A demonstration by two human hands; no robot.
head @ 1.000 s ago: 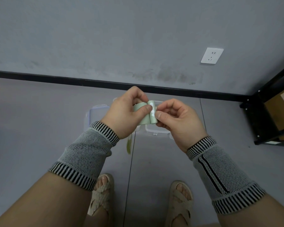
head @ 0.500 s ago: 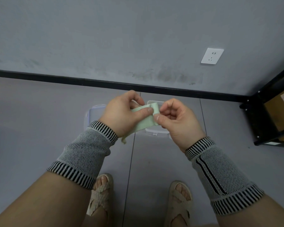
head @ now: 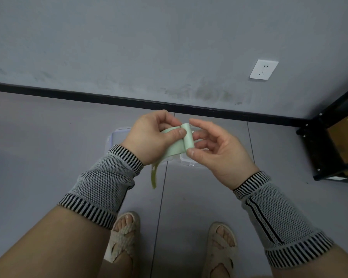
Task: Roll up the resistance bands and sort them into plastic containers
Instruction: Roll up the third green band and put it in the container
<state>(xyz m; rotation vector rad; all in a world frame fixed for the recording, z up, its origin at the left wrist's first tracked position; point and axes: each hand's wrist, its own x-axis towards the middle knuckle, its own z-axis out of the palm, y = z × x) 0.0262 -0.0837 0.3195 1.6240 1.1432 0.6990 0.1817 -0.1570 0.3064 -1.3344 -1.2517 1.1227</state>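
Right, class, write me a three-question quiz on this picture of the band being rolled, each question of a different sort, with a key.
1. True or false: the green band is already fully rolled up.
2. Multiple choice: where are the plastic containers? A) on the black shelf B) on the floor beneath the hands C) in the person's lap
3. Fill in: the rolled end of the band is pinched by the ___ hand.

Key:
1. False: a loose tail hangs down below the left hand.
2. B.
3. Right: the right hand pinches the roll between thumb and fingers.
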